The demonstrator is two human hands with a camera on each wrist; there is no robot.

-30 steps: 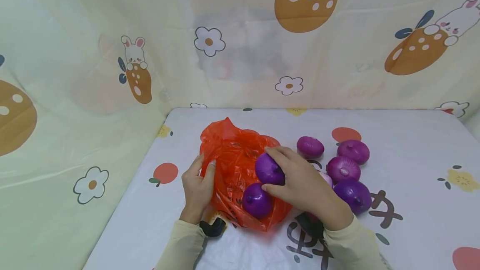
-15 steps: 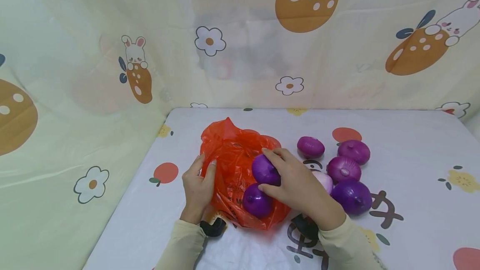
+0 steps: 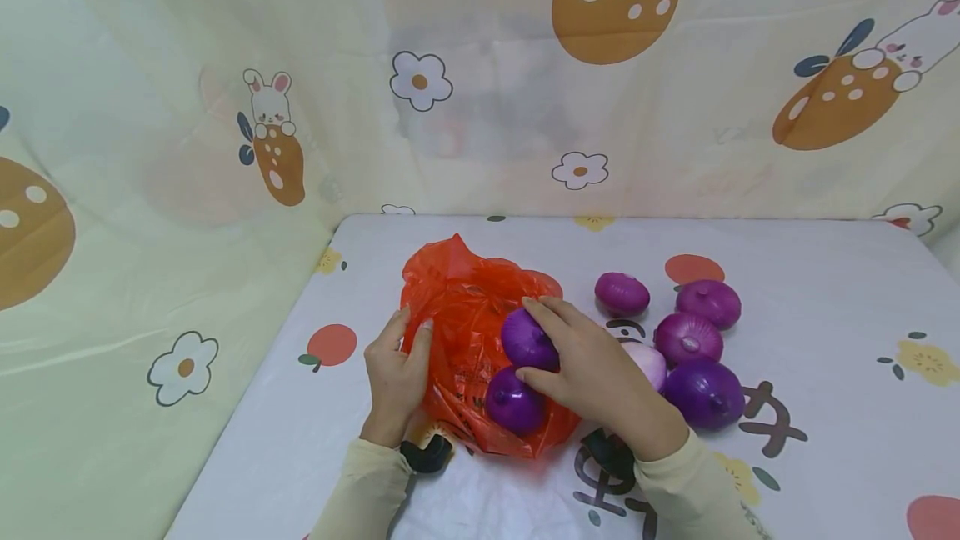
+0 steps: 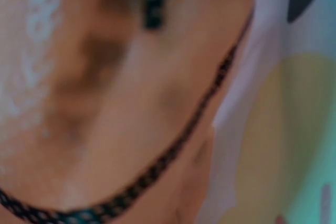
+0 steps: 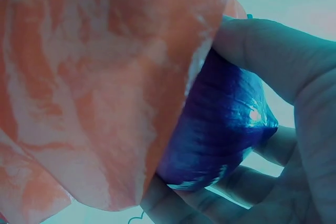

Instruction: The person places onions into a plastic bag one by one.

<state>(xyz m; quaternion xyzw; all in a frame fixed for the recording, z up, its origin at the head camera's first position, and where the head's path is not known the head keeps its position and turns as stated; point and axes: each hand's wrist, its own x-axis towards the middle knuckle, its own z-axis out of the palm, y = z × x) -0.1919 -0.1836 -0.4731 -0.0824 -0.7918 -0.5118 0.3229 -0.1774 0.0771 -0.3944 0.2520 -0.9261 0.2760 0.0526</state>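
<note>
1. left hand (image 3: 395, 375): gripping the left edge of a crumpled red plastic bag (image 3: 463, 327).
2. right hand (image 3: 603, 377), apart from the left: curled round a glossy round purple onion (image 3: 527, 340) at the bag's right.
3. second purple onion (image 3: 516, 401): just nearer, against the bag.
4. four purple onions (image 3: 688, 339), one pale onion (image 3: 648, 362): farther right.

Left hand (image 3: 395, 380), thumb raised, right hand (image 3: 602, 373), fingers curled, 2 forearms (image 3: 366, 492) angled inward
</note>
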